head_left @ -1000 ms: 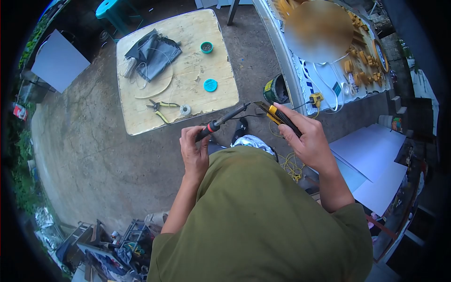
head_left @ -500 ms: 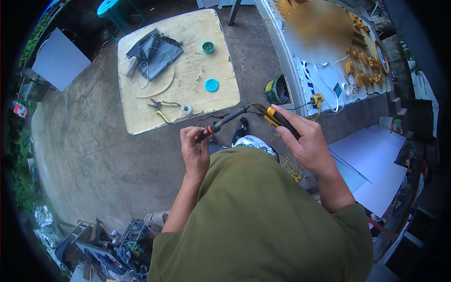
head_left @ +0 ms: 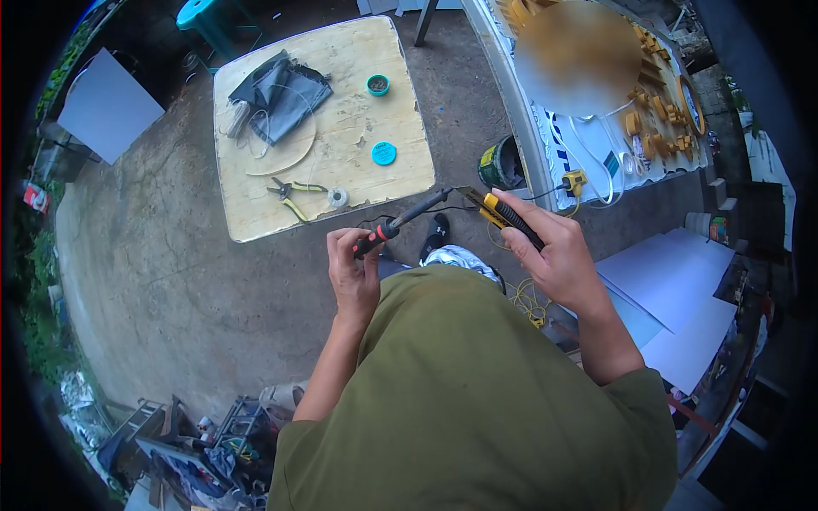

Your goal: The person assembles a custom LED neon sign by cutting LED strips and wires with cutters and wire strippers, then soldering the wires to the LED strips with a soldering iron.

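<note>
Between the fingers of my left hand (head_left: 348, 268) is a soldering iron (head_left: 399, 226), its red-and-black handle in my grip and its tip pointing up and right. My right hand (head_left: 554, 254) is wrapped round a yellow-and-black utility knife (head_left: 513, 219). The knife's blade reaches left, right at the iron's tip. On the wooden table (head_left: 375, 51) beyond lie yellow-handled pliers (head_left: 294, 198), a small roll of solder wire (head_left: 338, 198), an open teal tin (head_left: 377, 84) and its teal lid (head_left: 384, 153). A dark grey cloth (head_left: 290, 102) rests there too.
A second table (head_left: 588, 170) at the upper right bears yellow pieces, white cable and a yellow plug (head_left: 575, 180). Beside it stands a dark bucket (head_left: 503, 162). White sheets (head_left: 673, 289) lie at the right, and a yellow cord (head_left: 532, 302) coils on the floor.
The soldering iron's tip has shifted slightly up and left, away from the knife blade. Both hands keep their grips; the rest looks the same.
</note>
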Demonstrator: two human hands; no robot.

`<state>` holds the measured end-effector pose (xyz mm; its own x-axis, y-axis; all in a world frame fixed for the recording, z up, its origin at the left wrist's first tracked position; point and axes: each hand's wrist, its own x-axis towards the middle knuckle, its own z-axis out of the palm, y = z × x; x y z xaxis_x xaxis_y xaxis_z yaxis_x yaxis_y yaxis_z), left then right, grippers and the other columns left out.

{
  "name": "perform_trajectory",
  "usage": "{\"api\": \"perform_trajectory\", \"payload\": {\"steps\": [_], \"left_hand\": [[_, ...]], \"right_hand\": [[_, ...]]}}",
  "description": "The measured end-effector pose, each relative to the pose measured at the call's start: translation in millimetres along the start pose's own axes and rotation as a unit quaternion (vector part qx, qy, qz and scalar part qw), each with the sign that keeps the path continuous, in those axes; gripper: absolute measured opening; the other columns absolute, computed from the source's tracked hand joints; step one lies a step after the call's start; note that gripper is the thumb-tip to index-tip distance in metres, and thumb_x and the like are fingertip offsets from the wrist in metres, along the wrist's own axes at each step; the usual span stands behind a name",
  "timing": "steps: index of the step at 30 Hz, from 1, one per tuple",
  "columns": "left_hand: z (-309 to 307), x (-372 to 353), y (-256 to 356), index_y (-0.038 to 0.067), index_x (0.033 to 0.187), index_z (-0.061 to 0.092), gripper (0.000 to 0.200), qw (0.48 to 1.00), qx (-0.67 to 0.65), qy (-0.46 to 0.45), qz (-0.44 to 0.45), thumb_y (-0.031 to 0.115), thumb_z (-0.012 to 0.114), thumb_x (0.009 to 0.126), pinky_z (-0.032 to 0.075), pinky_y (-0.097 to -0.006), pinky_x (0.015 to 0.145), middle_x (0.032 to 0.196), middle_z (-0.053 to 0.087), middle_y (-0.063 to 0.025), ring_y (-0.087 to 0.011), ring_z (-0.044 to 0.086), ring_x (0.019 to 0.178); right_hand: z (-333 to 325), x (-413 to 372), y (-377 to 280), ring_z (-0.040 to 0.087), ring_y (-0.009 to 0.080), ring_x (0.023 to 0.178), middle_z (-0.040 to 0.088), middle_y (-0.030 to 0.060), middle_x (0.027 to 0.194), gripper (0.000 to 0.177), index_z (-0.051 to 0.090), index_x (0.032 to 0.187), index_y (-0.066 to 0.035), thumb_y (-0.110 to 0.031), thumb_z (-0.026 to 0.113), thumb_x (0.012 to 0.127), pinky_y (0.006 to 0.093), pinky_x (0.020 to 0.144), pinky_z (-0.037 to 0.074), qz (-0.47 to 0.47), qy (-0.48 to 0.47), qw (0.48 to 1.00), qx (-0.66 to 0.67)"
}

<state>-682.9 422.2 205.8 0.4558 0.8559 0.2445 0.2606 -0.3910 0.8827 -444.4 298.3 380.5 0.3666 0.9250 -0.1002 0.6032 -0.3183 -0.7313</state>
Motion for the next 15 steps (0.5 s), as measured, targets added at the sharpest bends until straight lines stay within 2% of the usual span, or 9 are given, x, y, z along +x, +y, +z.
{"api": "perform_trajectory", "payload": {"steps": [10, 15], "left_hand": [[0.4, -2.0, 0.4, 0.008, 0.119, 0.058, 0.031, 1.0, -0.003, 0.006, 0.002, 0.001, 0.073, 0.093, 0.052, -0.0351, 0.069, 0.105, 0.056, -0.0118, -0.0225, 0.061, 0.082], [0.6, -4.2, -0.8, 0.008, 0.119, 0.058, 0.031, 1.0, 0.0, 0.008, 0.004, 0.001, 0.073, 0.093, 0.052, -0.0349, 0.069, 0.105, 0.056, -0.0118, -0.0225, 0.061, 0.082]], "right_hand": [[-0.9, -0.4, 1.6, 0.073, 0.0384, 0.106, 0.073, 0.025, 0.119, 0.042, 0.063, 0.139, -0.002, -0.014, 0.067, 0.099, 0.0415, 0.091, 0.056, 0.008, 0.009, 1.0, 0.003], [-4.2, -1.4, -5.3, 0.073, 0.0384, 0.106, 0.073, 0.0251, 0.119, 0.042, 0.063, 0.138, -0.002, -0.014, 0.068, 0.099, 0.0418, 0.091, 0.056, 0.022, -0.015, 1.0, -0.004]]}}
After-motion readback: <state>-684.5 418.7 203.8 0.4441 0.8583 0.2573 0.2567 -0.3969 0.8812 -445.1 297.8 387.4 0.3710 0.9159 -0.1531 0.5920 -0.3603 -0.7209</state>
